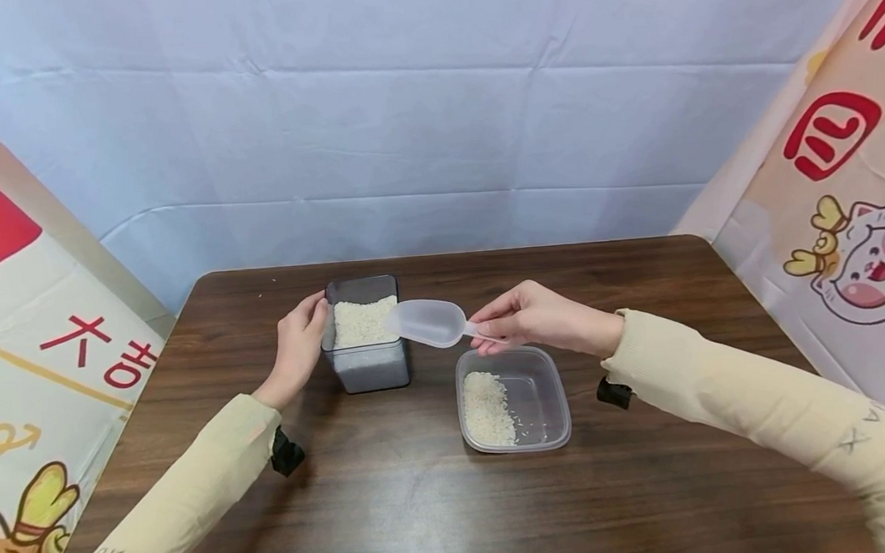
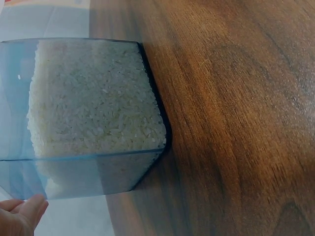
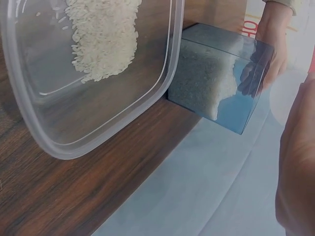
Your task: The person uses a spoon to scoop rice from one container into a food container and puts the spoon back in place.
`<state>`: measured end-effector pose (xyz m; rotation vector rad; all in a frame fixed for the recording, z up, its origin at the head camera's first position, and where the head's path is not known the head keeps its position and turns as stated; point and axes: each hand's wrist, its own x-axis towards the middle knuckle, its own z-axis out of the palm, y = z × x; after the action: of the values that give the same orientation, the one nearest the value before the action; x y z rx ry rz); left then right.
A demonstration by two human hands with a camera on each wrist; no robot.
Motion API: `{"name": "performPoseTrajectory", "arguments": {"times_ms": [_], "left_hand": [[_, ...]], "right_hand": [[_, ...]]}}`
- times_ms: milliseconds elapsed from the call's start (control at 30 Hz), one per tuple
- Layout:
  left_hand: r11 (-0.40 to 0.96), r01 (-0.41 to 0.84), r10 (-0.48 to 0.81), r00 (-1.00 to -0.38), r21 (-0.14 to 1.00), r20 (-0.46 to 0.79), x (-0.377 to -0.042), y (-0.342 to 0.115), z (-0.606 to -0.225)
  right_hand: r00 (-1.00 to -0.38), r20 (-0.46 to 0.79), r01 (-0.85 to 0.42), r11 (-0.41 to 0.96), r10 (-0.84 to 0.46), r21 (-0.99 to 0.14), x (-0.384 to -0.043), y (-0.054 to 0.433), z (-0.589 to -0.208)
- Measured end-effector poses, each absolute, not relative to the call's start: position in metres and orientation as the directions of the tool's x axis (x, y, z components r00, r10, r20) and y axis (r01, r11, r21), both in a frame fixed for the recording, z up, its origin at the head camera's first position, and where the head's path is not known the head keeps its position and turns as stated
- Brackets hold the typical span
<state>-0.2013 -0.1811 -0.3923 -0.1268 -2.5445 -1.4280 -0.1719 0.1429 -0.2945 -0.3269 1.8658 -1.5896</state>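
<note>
My left hand holds the left side of a dark, see-through square canister, fingertips near its rim. White rice fills much of the canister, sloping lower toward one side. My right hand pinches the thin handle of a translucent plastic scoop. The scoop's bowl looks bare, and its tip overlaps the canister's right rim in the head view. Below the right hand stands a clear, shallow plastic tub, with a heap of rice along its left side and a few stray grains.
Everything stands on a dark wood-grain table. Behind its back edge hangs a pale cloth, and printed banners flank both sides. Small black straps show under both sleeves.
</note>
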Motion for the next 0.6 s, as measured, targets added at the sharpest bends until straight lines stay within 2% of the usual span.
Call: {"name": "performPoseTrajectory", "arguments": {"times_ms": [600], "left_hand": [[0.539,0.179,-0.042,-0.97,0.823,0.238,-0.199,-0.18,-0.39]], "right_hand": [[-0.732,-0.364,0.291,0.218,-0.576,-0.931,-0.175,0.125,-0.286]]}}
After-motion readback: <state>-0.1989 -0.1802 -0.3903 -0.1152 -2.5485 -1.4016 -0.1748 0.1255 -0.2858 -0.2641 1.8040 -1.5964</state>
